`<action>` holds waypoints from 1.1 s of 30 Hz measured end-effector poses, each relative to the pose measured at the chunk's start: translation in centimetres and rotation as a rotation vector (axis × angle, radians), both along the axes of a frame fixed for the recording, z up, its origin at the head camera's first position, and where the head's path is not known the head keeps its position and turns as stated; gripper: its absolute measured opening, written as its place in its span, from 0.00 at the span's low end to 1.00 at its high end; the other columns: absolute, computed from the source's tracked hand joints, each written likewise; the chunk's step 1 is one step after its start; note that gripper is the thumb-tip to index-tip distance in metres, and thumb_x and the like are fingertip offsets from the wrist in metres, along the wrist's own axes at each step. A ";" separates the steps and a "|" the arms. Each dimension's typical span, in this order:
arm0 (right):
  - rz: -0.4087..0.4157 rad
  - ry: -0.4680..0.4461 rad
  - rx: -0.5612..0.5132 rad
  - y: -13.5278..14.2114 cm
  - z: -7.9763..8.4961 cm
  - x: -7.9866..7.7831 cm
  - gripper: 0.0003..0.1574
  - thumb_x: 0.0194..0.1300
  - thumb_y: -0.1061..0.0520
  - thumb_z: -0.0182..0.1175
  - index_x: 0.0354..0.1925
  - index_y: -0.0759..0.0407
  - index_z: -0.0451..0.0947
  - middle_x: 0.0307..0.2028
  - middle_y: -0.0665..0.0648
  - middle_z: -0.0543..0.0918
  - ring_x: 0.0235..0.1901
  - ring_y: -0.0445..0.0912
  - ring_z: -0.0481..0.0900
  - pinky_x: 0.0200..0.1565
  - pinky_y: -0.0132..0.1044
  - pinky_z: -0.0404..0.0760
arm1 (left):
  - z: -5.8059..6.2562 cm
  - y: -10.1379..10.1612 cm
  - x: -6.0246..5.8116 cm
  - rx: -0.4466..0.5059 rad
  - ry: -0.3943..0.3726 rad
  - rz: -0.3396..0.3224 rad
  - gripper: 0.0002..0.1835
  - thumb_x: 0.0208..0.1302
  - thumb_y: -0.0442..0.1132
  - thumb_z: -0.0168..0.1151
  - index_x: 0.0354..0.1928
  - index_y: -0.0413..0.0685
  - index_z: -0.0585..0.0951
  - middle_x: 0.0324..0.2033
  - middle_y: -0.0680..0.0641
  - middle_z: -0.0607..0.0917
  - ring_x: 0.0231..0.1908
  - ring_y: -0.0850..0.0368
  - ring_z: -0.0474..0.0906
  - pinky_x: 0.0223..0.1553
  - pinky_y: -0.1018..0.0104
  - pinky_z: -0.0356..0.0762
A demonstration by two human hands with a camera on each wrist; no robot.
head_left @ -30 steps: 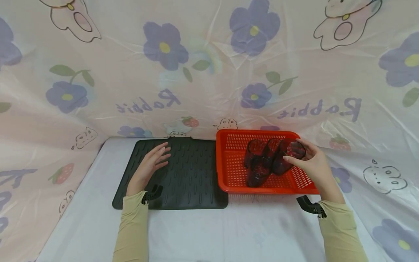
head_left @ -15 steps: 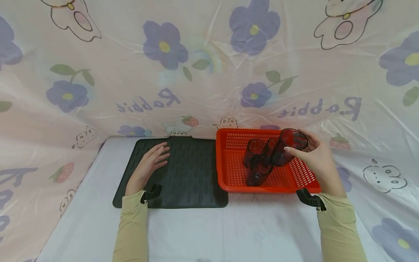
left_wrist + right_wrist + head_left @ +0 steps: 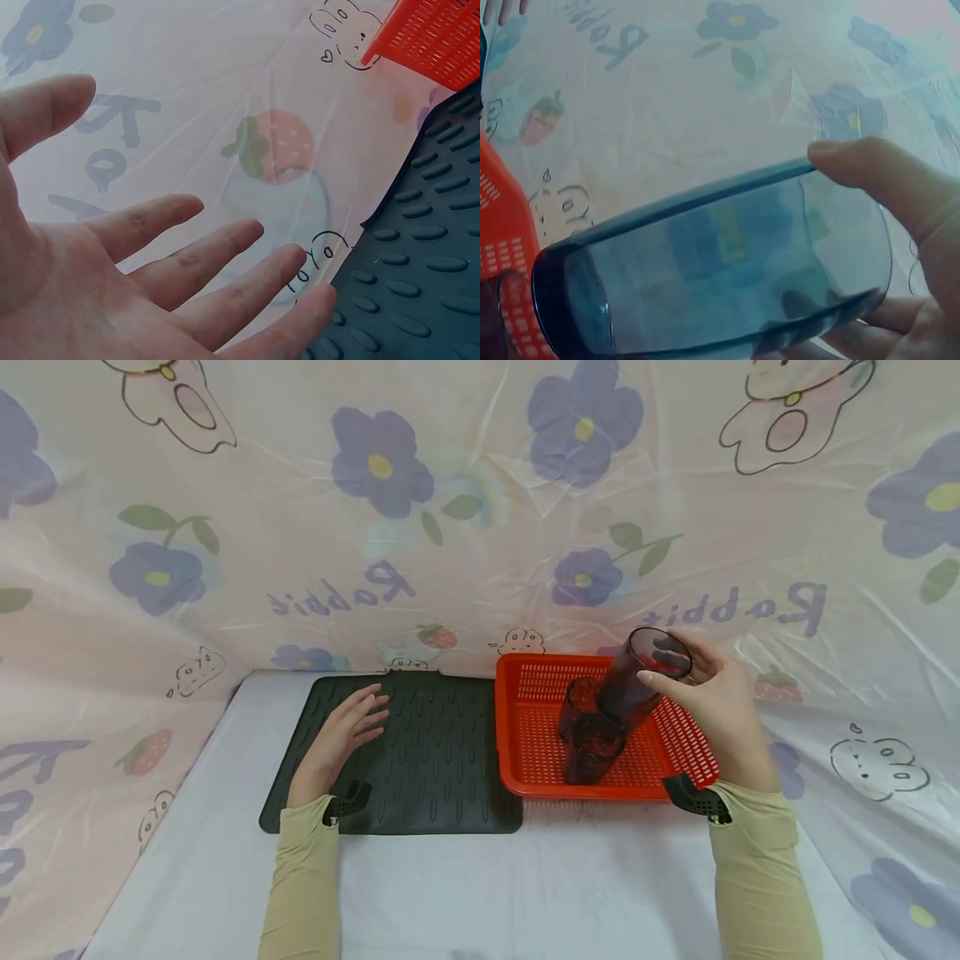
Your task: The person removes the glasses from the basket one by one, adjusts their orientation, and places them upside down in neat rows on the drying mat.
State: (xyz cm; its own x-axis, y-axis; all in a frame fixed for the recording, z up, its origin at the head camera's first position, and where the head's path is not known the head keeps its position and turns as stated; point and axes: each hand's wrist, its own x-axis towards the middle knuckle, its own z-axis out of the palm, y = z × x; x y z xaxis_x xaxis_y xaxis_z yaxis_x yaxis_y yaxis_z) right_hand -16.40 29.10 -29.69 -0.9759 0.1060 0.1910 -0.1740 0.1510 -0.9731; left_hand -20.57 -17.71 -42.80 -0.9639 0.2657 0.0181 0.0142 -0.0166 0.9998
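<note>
My right hand [image 3: 716,706] grips a dark tinted drinking glass [image 3: 628,685] near its rim, thumb on one side and fingers on the other. The glass tilts above the red plastic basket [image 3: 525,789]; in the right wrist view the glass [image 3: 697,262] looks bluish and see-through. More dark glasses [image 3: 594,760] stand in the basket below it, partly hidden by the held one. My left hand [image 3: 337,739] hovers over the left part of the black ridged mat [image 3: 435,777], fingers spread and holding nothing; the left wrist view shows its palm [image 3: 75,277].
The basket sits against the right edge of the mat, both on a white-covered table [image 3: 465,893]. A patterned plastic sheet [image 3: 480,568] rises behind them and at both sides. A black wrist strap [image 3: 697,799] is on each arm.
The right hand has lifted the glass up out of the group in the basket and carried it slightly left. The left hand has stayed almost still.
</note>
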 end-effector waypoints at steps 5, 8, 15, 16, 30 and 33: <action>0.027 0.039 -0.050 -1.4 0.5 -0.4 0.43 0.52 0.65 0.73 0.65 0.54 0.69 0.58 0.58 0.75 0.49 0.46 0.79 0.42 0.26 0.80 | -0.1 0.4 -0.2 0.009 -0.019 -0.002 0.35 0.71 0.58 0.49 0.73 0.49 0.56 0.68 0.42 0.62 0.66 0.42 0.60 0.64 0.45 0.60; 0.025 0.053 -0.027 -2.4 0.7 -0.7 0.42 0.51 0.64 0.73 0.64 0.53 0.70 0.58 0.60 0.74 0.49 0.49 0.79 0.40 0.27 0.81 | -0.2 0.8 -0.4 0.015 -0.025 -0.013 0.34 0.72 0.57 0.48 0.73 0.49 0.56 0.68 0.41 0.62 0.66 0.41 0.59 0.64 0.46 0.60; 0.071 0.050 0.028 -5.0 0.1 -1.7 0.43 0.51 0.62 0.74 0.64 0.52 0.71 0.58 0.60 0.74 0.52 0.52 0.77 0.39 0.29 0.81 | 0.0 1.3 -0.4 0.031 -0.030 -0.027 0.34 0.72 0.56 0.48 0.73 0.48 0.57 0.68 0.39 0.61 0.66 0.41 0.60 0.64 0.46 0.60; 0.079 0.048 0.037 -5.3 -0.1 -1.8 0.43 0.51 0.61 0.74 0.64 0.52 0.70 0.58 0.61 0.74 0.52 0.53 0.77 0.38 0.29 0.81 | 0.0 1.4 -0.3 0.032 -0.030 -0.029 0.34 0.72 0.57 0.48 0.73 0.48 0.57 0.69 0.39 0.61 0.66 0.42 0.60 0.64 0.46 0.60; 0.181 0.029 0.068 -9.1 -1.7 -2.3 0.44 0.50 0.59 0.75 0.64 0.52 0.69 0.56 0.58 0.77 0.50 0.53 0.78 0.40 0.32 0.82 | -0.1 2.2 0.1 0.064 -0.034 -0.065 0.35 0.72 0.56 0.50 0.73 0.47 0.58 0.68 0.37 0.61 0.66 0.40 0.61 0.64 0.44 0.60; 0.201 0.029 0.056 -9.8 -2.1 -2.3 0.44 0.49 0.60 0.75 0.64 0.54 0.69 0.56 0.59 0.77 0.51 0.54 0.78 0.42 0.32 0.82 | -0.4 2.6 0.3 0.066 -0.044 -0.076 0.33 0.72 0.55 0.50 0.72 0.48 0.59 0.68 0.38 0.62 0.66 0.41 0.61 0.64 0.44 0.59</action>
